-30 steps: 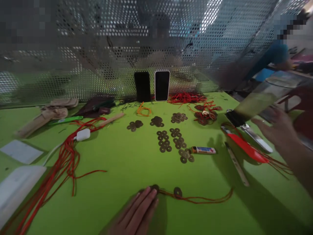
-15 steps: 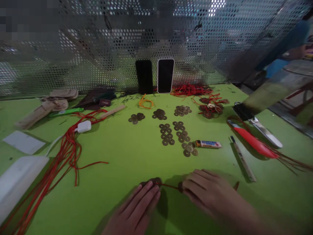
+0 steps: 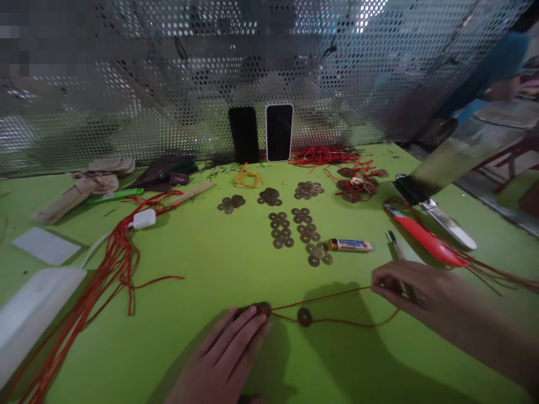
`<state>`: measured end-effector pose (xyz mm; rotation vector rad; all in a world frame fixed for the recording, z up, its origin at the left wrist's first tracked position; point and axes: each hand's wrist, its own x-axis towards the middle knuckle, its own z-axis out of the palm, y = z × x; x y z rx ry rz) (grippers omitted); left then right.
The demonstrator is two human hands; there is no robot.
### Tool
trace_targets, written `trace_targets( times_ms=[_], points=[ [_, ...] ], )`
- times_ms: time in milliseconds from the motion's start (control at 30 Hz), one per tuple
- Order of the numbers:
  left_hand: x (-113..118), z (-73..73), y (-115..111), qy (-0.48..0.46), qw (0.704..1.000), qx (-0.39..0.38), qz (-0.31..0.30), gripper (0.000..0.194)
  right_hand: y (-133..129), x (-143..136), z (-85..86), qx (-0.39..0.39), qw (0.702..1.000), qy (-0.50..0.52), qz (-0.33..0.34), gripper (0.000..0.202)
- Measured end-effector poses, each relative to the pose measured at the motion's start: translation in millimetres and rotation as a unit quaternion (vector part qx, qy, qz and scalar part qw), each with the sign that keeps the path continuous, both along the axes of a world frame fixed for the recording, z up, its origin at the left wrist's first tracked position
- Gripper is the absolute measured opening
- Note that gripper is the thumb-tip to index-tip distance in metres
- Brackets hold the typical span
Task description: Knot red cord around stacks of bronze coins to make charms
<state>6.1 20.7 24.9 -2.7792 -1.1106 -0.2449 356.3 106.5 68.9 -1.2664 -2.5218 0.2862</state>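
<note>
Far left, on the green tabletop (image 3: pixel 202 264): one white block (image 3: pixel 42 297), and beside it a bundle of red cords (image 3: pixel 120 247), one loose end trailing towards the middle. We rate this a snag risk, should a sleeve sweep left.

Centre left, near edge: our left hand (image 3: pixel 227 350), laid flat, fingers straight and close together, pressing several overlapping dark coins (image 3: pixel 264 308) to the surface; their number is hidden. Should the fingers lift or slide, the coins could fan apart or turn, since we see no other hold on them.

Centre, beyond: flat groups of holed coins (image 3: pixel 281 235), well apart from the hands.

Right of the pressed coins: two strands of thin red cord (image 3: pixel 326 296). On the lower one sits a single coin (image 3: pixel 309 318); whether threaded or merely overlapping, we cannot tell. A sharp pull could make it skid or twist the strands.

Centre right: one labelled tube (image 3: pixel 351 245), lying flat.

Right: our right hand (image 3: pixel 398 286), fingers curled into a pinch at the upper strand's end, which appears taut. The lower strand hangs slack towards the wrist and could catch there. Just behind lies a slim tool (image 3: pixel 396 245), partly covered; a dropped forearm could knock it.
</note>
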Motion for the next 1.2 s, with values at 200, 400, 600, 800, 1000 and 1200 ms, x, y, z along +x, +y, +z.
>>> trace_targets(
  times_ms=[200,400,600,800,1000,1200],
  points=[
    [23.3,34.9,11.9,-0.138,0.981,-0.091,0.098,0.044,-6.9,-36.2,30.0,0.016,0.993,0.08,0.083,0.013],
    [76.2,79.0,56.7,-0.301,0.865,-0.391,0.093,0.02,-1.0,-75.9,26.5,0.098,0.971,0.17,0.136,0.005],
    [64.6,86.5,76.1,-0.34,0.856,-0.351,0.17,0.021,3.0,-76.8,-13.1,0.003,0.982,0.173,0.075,0.013],
    [46.1,96.1,79.9,-0.372,0.865,-0.28,0.186,0.015,2.6,-78.9,-35.4,-0.123,0.974,0.038,0.187,0.012],
    [51.3,91.9,81.8,-0.313,0.871,-0.327,0.194,0.018,15.5,-69.0,-32.3,-0.086,0.983,0.018,0.163,0.015],
    [51.9,89.4,84.7,-0.307,0.881,-0.309,0.186,0.019,14.6,-69.6,-32.4,-0.044,0.994,-0.01,0.099,0.02]
  ],
)
